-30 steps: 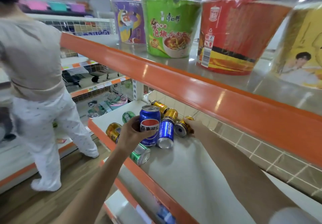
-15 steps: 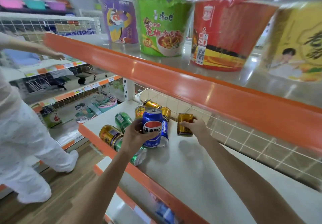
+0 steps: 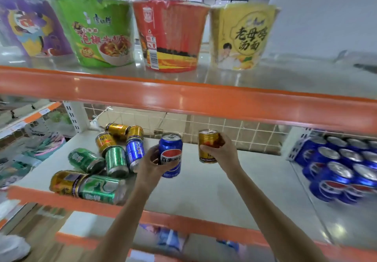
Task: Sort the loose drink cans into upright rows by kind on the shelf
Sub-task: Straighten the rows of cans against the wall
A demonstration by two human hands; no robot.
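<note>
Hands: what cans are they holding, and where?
Left hand grips the blue can around its side; right hand grips the gold can around its side.

Your left hand [image 3: 150, 165] grips a blue can [image 3: 171, 154] with red-white-blue roundel; your right hand [image 3: 221, 149] grips a gold can [image 3: 207, 146]. Shelf edge [image 3: 183, 98] orange.

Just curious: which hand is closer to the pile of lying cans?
Left. The left hand, holding a blue can, is beside the pile; the right hand is farther right.
</note>
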